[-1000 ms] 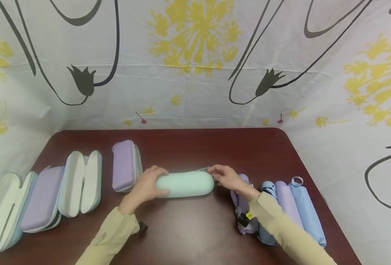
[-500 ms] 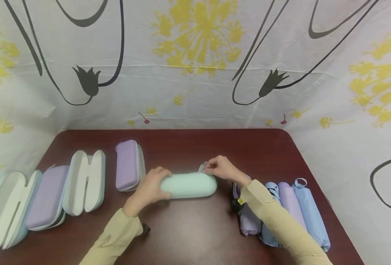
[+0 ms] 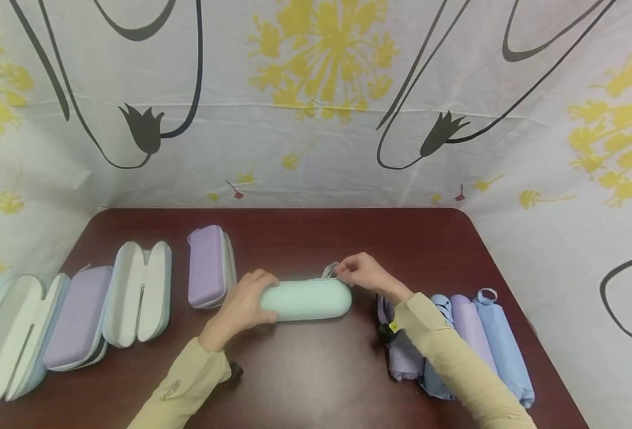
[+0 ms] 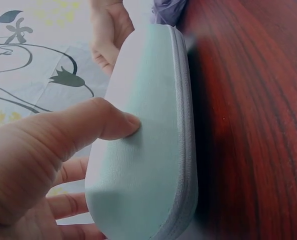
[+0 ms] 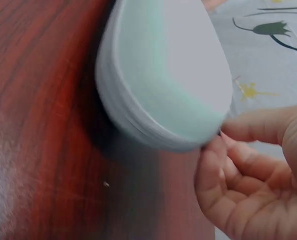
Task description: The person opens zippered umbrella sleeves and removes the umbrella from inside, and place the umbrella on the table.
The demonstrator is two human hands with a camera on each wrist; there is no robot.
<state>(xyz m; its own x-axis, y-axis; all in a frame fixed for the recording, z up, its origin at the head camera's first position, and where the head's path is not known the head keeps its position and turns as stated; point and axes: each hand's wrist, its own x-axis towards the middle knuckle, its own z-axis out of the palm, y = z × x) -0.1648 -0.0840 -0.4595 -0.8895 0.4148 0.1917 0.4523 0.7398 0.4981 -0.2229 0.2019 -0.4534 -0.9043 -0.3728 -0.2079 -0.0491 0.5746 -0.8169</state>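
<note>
A mint green zip case point(image 3: 310, 299) lies lengthwise across the middle of the table. My left hand point(image 3: 243, 304) grips its left end, the thumb pressed on the near side in the left wrist view and the fingers round the far side. At the far right corner my right hand point(image 3: 366, 273) pinches something small at the zipper, likely the zipper pull, mostly hidden by thumb and forefinger. A grey strap loop point(image 3: 329, 270) stands up beside those fingertips. In the right wrist view the end of the case looks closed, with the zipper band running round it.
On the left stand two open zip cases point(image 3: 137, 295) with pale linings and a purple case point(image 3: 80, 319). Another purple case point(image 3: 206, 267) stands near my left hand. Several folded umbrellas point(image 3: 503, 348), blue and purple, lie on the right, partly under my right sleeve.
My right hand has moved slightly away from me along the case's far right corner, and the strap loop has risen. My left hand keeps its grip; the view has shifted a little.
</note>
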